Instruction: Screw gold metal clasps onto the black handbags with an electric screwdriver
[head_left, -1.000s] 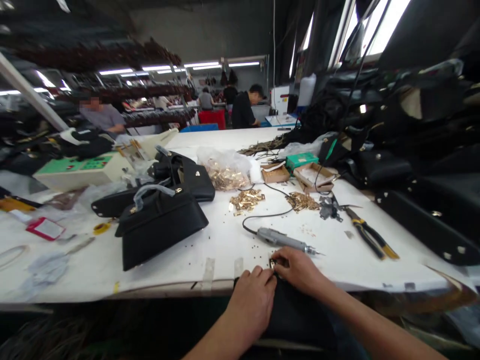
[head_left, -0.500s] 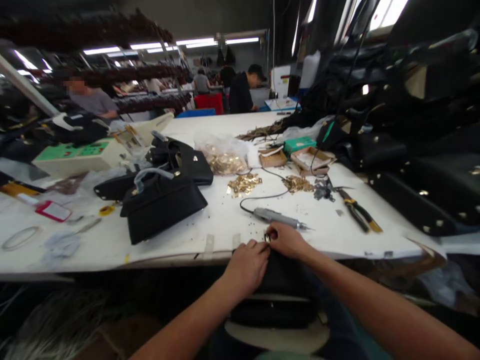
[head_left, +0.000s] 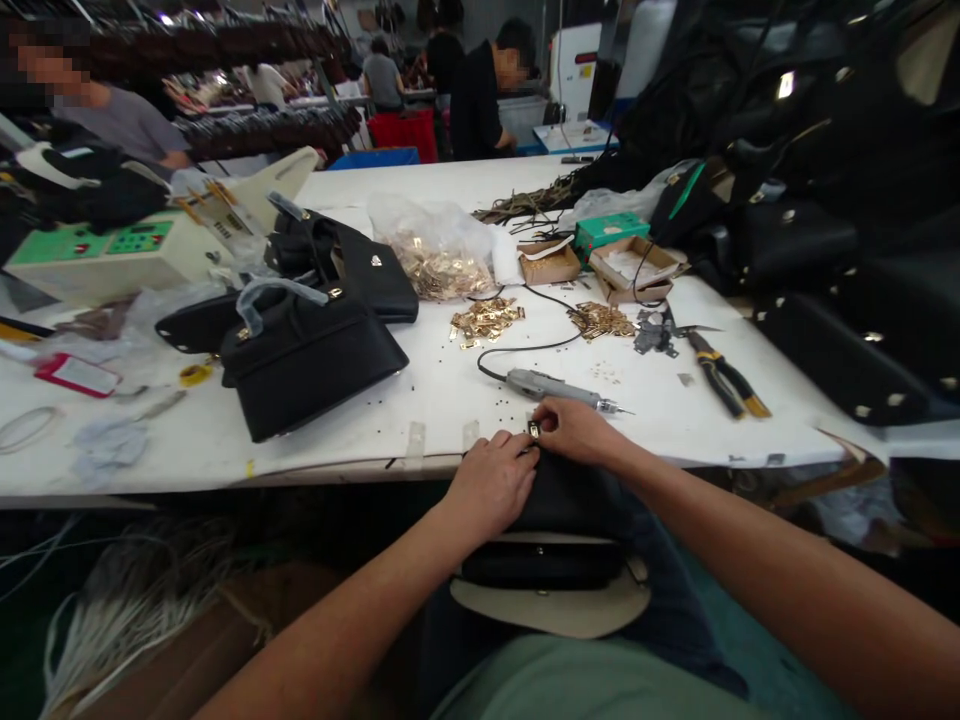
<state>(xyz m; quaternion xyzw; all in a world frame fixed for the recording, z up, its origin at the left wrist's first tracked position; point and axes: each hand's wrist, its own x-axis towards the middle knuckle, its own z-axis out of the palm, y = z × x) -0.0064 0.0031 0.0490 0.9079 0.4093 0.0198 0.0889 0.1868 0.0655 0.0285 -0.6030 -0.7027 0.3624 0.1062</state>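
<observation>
While the left hand (head_left: 495, 480) lies over the near-side black bag (head_left: 562, 495), fingers close together on its upper edge, the right hand (head_left: 576, 430) has thumb and forefinger pinched on a small gold-toned fitting (head_left: 533, 430) at that same edge. Can't tell if the left is gripping or only pressing; its thumb is hidden. Bag is in the person's lap, top end up against the front edge of the white table (head_left: 442, 395), cream flap (head_left: 551, 608) at the near end. Corded grey screwdriver (head_left: 555, 387) lies just beyond the right hand, bit pointing right. Past it, two heaps of gold-toned parts: left heap (head_left: 487, 321), right heap (head_left: 602, 320). Pliers (head_left: 726, 378) sit to the right, jaws pointing away. Finished-looking handbag (head_left: 315, 375) on the table, left, plastic-wrapped handle up.
</observation>
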